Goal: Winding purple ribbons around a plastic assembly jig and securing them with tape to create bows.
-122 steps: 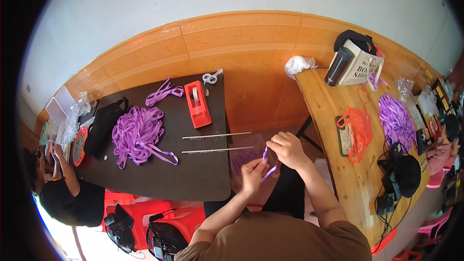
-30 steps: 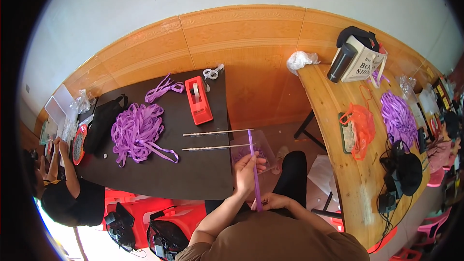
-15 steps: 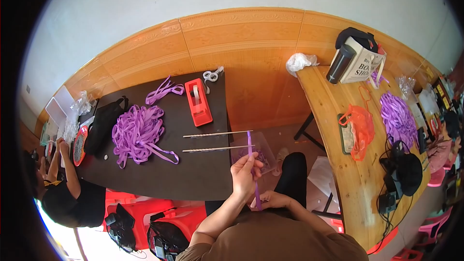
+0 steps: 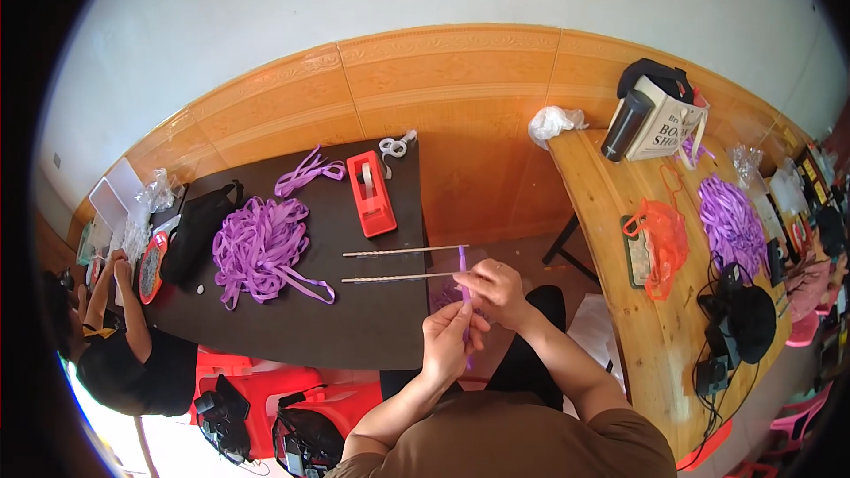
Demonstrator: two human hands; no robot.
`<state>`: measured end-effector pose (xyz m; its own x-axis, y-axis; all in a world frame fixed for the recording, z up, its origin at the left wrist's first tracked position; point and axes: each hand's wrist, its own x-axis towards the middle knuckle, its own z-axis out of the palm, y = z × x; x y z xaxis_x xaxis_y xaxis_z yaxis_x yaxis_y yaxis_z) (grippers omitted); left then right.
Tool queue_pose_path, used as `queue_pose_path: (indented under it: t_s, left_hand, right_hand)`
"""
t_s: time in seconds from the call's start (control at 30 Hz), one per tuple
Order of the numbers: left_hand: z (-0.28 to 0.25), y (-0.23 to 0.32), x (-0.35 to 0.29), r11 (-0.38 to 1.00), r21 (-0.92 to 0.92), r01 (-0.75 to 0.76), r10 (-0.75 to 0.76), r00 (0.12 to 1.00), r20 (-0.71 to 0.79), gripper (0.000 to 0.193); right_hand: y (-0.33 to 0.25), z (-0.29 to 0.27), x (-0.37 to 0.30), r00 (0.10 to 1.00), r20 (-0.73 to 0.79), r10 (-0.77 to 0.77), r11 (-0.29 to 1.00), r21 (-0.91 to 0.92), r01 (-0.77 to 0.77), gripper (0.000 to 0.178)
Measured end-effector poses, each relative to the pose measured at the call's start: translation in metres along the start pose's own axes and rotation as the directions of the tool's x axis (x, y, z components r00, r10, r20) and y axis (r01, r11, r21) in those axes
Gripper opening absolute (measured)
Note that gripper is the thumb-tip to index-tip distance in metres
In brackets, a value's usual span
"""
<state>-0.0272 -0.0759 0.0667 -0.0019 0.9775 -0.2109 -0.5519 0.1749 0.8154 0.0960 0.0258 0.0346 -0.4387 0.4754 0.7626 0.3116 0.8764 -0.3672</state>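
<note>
Two thin sticks, an upper one (image 4: pixel 398 251) and a lower one (image 4: pixel 394 280), lie roughly parallel across the dark table and poke past its right edge. From the upper stick's tip a narrow purple ribbon (image 4: pixel 462 258) runs down past the lower stick to my hands. Below the sticks my left hand (image 4: pixel 447 338) is closed, pinching the ribbon, whose loose end shows beneath it. My right hand (image 4: pixel 498 292) is closed at the lower stick's tip, thumb and fingers on the ribbon there. Its fingers hide part of the ribbon and the stick's end.
A heap of purple ribbon (image 4: pixel 261 248), a red tape dispenser (image 4: pixel 372 199) and a black pouch (image 4: pixel 197 230) lie on the dark table (image 4: pixel 354 327). At right, a wooden table (image 4: pixel 602 186) bears an orange bag (image 4: pixel 662 243) and cables. Another person (image 4: pixel 133 363) works at far left.
My right hand has risen from my lap to the lower stick's tip. My left hand is slightly lower, still on the ribbon. The whole view has shifted a little.
</note>
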Motion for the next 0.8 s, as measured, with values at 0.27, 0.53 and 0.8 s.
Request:
queue_pose_path:
  t_s: [0.27, 0.53, 0.8]
  left_hand:
    - [0.02, 0.071, -0.005, 0.826, 0.157, -0.541, 0.528, 0.841, 0.12, 0.035]
    - [0.022, 0.051, -0.005, 0.872, 0.087, -0.481, 0.466, 0.871, 0.154, 0.015]
    - [-0.023, -0.057, 0.03, 0.991, 0.124, -0.053, 0.047, 0.998, 0.05, 0.018]
  right_hand:
    - [-0.009, -0.003, 0.037, 0.96, 0.163, 0.226, 0.924, 0.276, -0.264, 0.016]
    - [0.062, 0.001, 0.086, 0.557, 0.551, 0.621, 0.253, 0.532, -0.808, 0.021]
    - [0.084, 0.014, 0.084, 0.342, 0.668, 0.661, -0.017, 0.469, -0.883, 0.02]
